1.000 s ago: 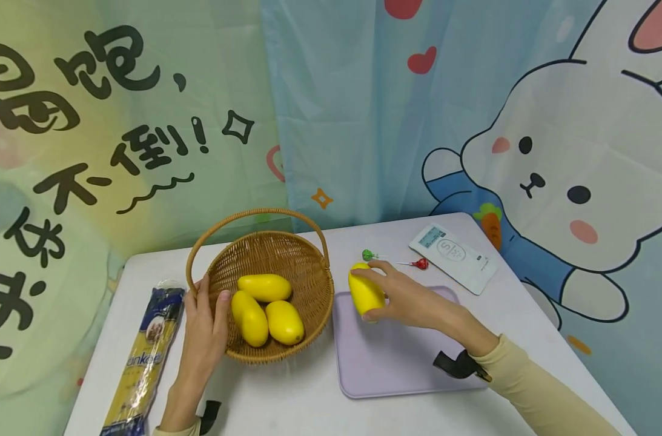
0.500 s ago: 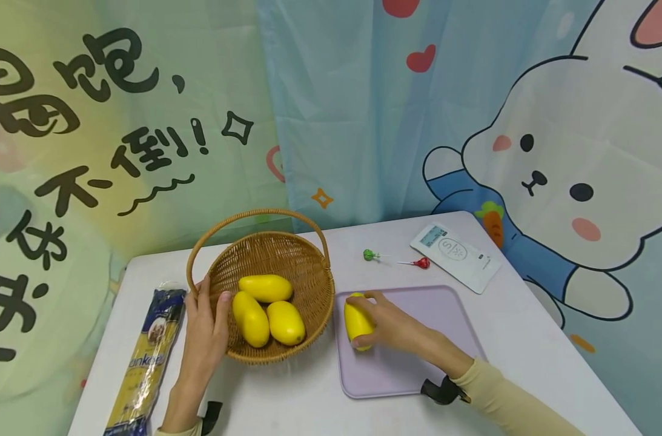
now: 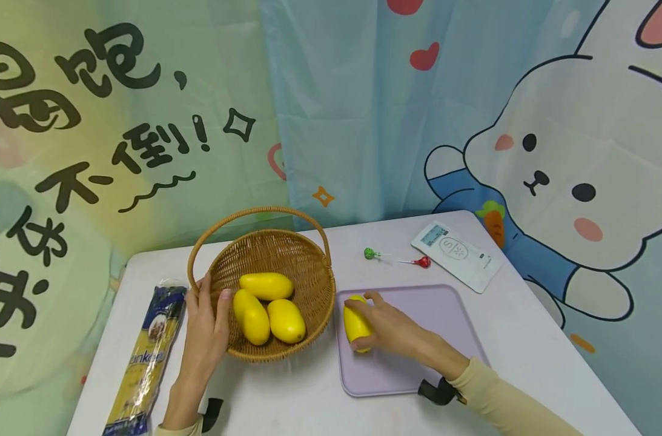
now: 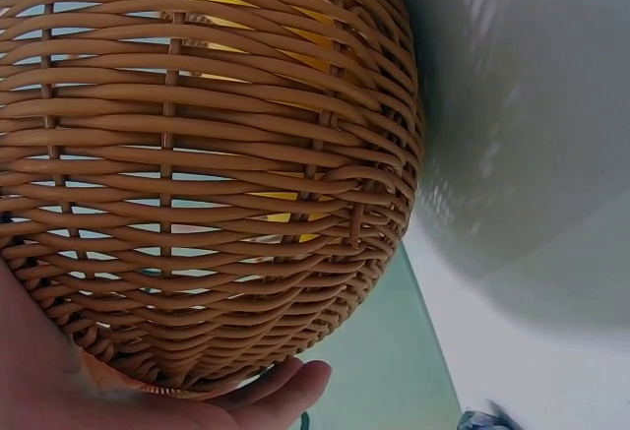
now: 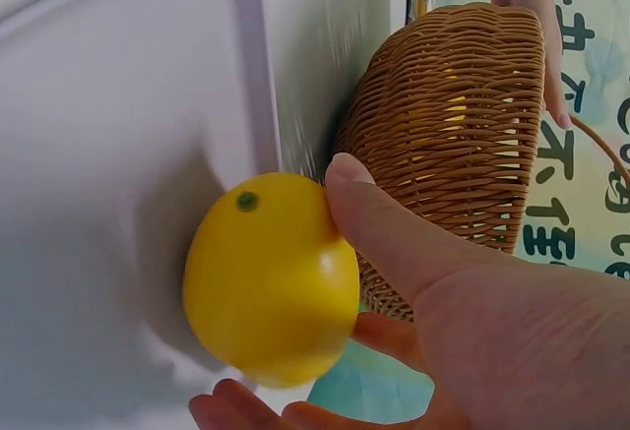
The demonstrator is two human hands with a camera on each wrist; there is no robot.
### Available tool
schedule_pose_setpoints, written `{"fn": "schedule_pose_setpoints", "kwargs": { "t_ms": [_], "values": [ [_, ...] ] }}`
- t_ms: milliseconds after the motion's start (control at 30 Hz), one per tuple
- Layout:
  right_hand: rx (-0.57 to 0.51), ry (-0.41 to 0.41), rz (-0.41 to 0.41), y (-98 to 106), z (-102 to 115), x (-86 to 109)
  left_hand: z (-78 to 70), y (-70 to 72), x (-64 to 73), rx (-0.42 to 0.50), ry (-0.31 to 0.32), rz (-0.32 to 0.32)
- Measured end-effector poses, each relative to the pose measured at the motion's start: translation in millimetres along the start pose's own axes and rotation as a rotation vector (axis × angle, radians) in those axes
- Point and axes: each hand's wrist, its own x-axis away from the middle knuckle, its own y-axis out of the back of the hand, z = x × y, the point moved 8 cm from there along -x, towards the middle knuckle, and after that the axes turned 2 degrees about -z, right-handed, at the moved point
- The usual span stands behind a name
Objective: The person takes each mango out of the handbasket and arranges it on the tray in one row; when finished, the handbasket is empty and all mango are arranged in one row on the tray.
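Observation:
In the head view, my left hand [image 3: 204, 333] grips the left rim of a brown wicker basket [image 3: 311, 260], thumb over the inside edge. The basket leans towards me, showing 3 yellow mangoes [image 3: 287, 321] inside. To its right, my right hand [image 3: 398, 330] holds another mango [image 3: 355, 324] over the left part of a pale purple tray [image 3: 434, 315]. The right wrist view shows my thumb on one side of this mango [image 5: 266, 282], its green stem spot facing the camera, with fingers around the lower side. From the left wrist view, woven cane [image 4: 217, 164] fills most of the picture.
A packet of spaghetti [image 3: 145, 357] lies left of the basket. Behind the tray are a green lollipop [image 3: 369, 254], a red lollipop [image 3: 422, 262] and a white pouch [image 3: 456, 257]. A printed curtain [image 3: 341, 121] hangs directly behind the white table [image 3: 287, 399].
My right hand has brought the mango from the tray's back edge towards me, low over its left part; it has barely moved in the last half second. The left hand and basket stay put.

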Motion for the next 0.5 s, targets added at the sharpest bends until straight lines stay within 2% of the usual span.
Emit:
{"fn": "schedule_pose_setpoints", "kwargs": {
  "t_ms": [267,500],
  "values": [
    [0.050,-0.071,-0.005,10.2,2.3,2.6,-0.5,0.2,-0.6,0.002,-0.011,0.002],
    [0.139,-0.036,-0.059,38.7,18.3,4.9,1.9,-1.3,-0.7,0.006,0.003,0.019]
  ]
}}
